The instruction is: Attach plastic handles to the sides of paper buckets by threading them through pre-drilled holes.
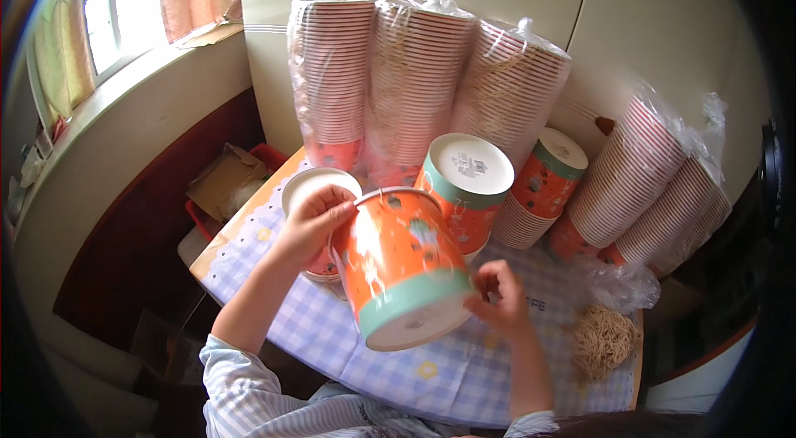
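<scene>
A large orange paper bucket (pixel 402 251) with a green band and white base hangs tilted over the table, its base toward me. My left hand (pixel 319 218) grips its rim at the upper left, thumb outside. At the lower right, my right hand (pixel 500 297) has its fingers curled beside the base edge; anything small between them is hidden. Behind stands an upside-down orange bucket (pixel 468 168) with a white base on top. Another white-topped round container (pixel 319 187) is partly covered by my left hand. A pile of beige cords (pixel 605 343) lies at the right.
Tall stacks of nested paper buckets in clear plastic bags (pixel 423 81) line the back; more bagged stacks (pixel 634 177) lean at the right. One short stack (pixel 543 189) stands between. The table has a blue checked cloth (pixel 332 355). A red crate (pixel 203 218) with cardboard sits at left.
</scene>
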### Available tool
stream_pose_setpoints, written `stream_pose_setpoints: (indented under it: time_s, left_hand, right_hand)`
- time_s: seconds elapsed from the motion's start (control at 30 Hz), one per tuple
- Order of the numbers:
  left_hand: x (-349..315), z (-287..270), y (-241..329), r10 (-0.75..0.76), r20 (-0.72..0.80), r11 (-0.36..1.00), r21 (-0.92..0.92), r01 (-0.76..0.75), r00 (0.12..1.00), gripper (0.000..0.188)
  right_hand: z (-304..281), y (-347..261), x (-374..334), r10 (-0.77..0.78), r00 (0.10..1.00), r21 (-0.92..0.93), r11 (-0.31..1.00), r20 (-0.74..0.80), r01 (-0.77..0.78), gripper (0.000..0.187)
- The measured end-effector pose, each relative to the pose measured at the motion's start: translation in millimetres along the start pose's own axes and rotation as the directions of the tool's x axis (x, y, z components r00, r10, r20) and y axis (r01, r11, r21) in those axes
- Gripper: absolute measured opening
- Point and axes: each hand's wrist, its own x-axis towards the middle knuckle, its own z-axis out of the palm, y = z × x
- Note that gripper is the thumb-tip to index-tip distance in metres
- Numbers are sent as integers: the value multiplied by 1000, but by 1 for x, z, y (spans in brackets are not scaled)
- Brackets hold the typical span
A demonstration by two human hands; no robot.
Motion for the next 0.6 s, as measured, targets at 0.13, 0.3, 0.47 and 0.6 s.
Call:
stream_pose_setpoints:
  time_s: [0.13,0.3,0.47,0.6]
  left_hand:
    - [4,-28,22,-26,-143,993,-114,10,989,13]
    - [8,-60,31,170,-205,979,146,-142,964,27]
    - [1,-82,4,302,-74,865,440,-240,950,47]
    - [-7,-118,-17,332,-19,811,517,-275,943,86]
  right_hand:
    - [23,-25,66,2,997,150,989,-79,10,30]
    - [49,-39,142,82,993,382,923,-82,-45,24]
    - [89,-18,177,178,981,595,798,-74,-100,15]
    - [122,-25,182,204,978,602,785,-35,-143,14]
